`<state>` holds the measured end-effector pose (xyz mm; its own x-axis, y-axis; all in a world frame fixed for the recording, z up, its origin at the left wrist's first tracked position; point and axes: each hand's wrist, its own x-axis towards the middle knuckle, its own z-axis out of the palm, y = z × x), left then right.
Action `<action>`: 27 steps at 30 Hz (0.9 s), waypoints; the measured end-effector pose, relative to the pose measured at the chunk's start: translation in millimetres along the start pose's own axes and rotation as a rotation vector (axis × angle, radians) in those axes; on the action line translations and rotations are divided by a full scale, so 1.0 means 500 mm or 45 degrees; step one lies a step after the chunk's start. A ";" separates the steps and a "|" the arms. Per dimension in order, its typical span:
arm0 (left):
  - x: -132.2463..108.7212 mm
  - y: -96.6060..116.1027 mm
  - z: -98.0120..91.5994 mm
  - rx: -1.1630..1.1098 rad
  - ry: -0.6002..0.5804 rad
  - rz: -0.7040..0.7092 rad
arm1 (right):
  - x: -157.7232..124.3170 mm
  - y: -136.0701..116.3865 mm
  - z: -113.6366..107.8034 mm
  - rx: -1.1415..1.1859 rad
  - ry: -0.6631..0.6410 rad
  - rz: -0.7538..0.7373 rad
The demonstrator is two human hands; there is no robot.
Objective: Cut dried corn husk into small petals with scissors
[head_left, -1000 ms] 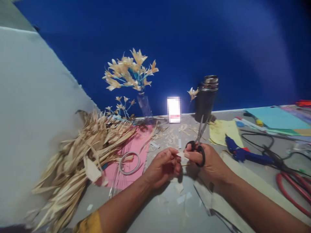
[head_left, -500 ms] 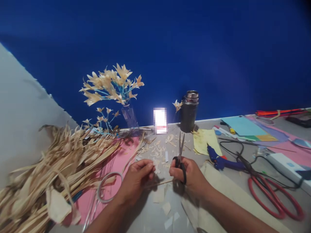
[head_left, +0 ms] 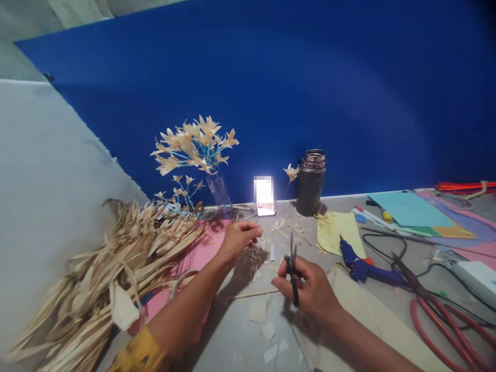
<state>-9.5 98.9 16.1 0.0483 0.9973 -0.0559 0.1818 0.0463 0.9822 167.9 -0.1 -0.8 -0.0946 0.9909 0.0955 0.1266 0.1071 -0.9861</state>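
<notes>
My right hand point(head_left: 310, 289) holds small black-handled scissors point(head_left: 293, 274), their blades pointing up toward the back of the table. To its left and farther forward, my left hand point(head_left: 242, 238) hovers over pale scraps point(head_left: 256, 266), fingertips pinched together; whatever may be between them is too small to make out. A thin stick point(head_left: 251, 294) lies on the table between my forearms. Past the hands, a lit phone point(head_left: 265, 196) leans against the blue wall.
Dried husks point(head_left: 96, 268) and pink paper point(head_left: 194, 258) lie left. Behind stand pale flowers in a clear bottle point(head_left: 219, 191) and a dark flask point(head_left: 311, 183). Rightward are yellow paper point(head_left: 337, 230), a blue glue gun point(head_left: 360, 268), cables and large red-handled scissors point(head_left: 437, 330).
My left hand has moved forward, away from me and over the scraps. My right hand still holds the scissors, a little farther right. The camera view has shifted and tilted.
</notes>
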 end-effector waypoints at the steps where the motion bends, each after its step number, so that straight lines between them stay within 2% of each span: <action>1: 0.016 -0.003 0.013 0.053 -0.014 -0.002 | 0.006 0.000 -0.006 0.014 0.044 0.010; 7: 0.118 -0.002 0.099 0.311 -0.077 -0.022 | 0.048 0.003 -0.054 0.023 0.277 0.048; 9: 0.133 0.003 0.102 0.388 -0.097 -0.052 | 0.056 0.006 -0.063 0.008 0.321 0.052; 11: 0.125 0.011 0.084 0.454 -0.122 -0.055 | 0.058 0.011 -0.069 -0.019 0.343 0.053; 13: 0.092 0.021 0.051 0.497 -0.166 -0.032 | 0.058 0.015 -0.071 -0.049 0.358 0.062; 16: -0.005 0.032 -0.009 0.532 -0.266 -0.024 | 0.055 0.017 -0.071 -0.093 0.355 0.068; 19: -0.124 0.019 -0.052 0.767 -0.519 0.068 | 0.050 0.014 -0.066 -0.122 0.307 0.060; 21: -0.190 -0.004 -0.060 0.924 -0.546 0.084 | 0.046 0.012 -0.061 -0.135 0.263 0.045; 23: -0.235 -0.033 -0.051 1.028 -0.435 0.024 | 0.042 0.013 -0.055 -0.156 0.218 0.027; 27: -0.270 -0.072 -0.018 1.184 -0.293 -0.048 | 0.039 0.020 -0.046 -0.209 0.130 0.024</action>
<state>-31.2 -36.9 -10.0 0.2005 0.9557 -0.2156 0.8893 -0.0852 0.4493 190.2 22.0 -5.8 0.0087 0.9951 0.0987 0.2874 0.0920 -0.9534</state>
